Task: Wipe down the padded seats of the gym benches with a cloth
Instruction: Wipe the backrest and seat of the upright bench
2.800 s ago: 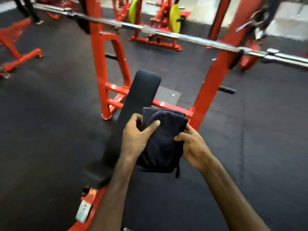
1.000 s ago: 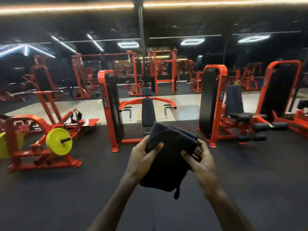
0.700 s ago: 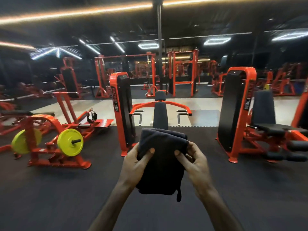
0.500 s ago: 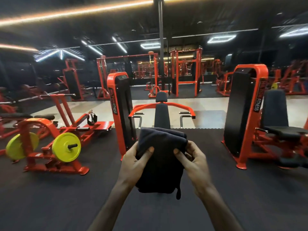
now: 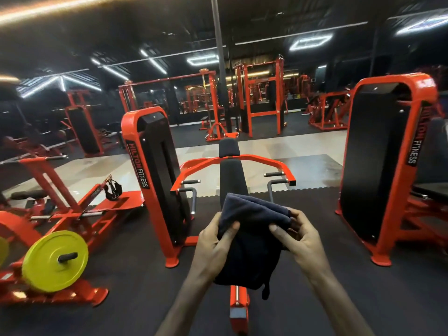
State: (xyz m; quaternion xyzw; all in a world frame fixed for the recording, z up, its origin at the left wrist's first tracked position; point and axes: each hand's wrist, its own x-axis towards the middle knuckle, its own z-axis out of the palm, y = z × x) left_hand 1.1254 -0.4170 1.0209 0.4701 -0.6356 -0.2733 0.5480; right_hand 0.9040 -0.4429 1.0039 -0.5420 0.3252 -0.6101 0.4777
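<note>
Clearly the cloth (image 5: pixel 249 241) is soft, light and limp: it sags in folds at lower centre of the frame, a loose tail dangling off its bottom right corner. Both hands hold it in the air, the left hand (image 5: pixel 213 246) with its thumb pinched over the left edge, the right hand (image 5: pixel 299 241) with its grip curled round the upper right corner. Taken by those top corners it should stay folded; bunched flat under a palm it would likely wipe better.

Just behind the cloth, at centre, stands a machine with a narrow black padded backrest (image 5: pixel 232 180) on an orange frame; its seat is hidden. Dark rubber floor (image 5: pixel 363 299) fills the lower frame, a yellow weight plate (image 5: pixel 54 261) sits at lower left, and tall weight stacks (image 5: pixel 157 175) flank the centre.
</note>
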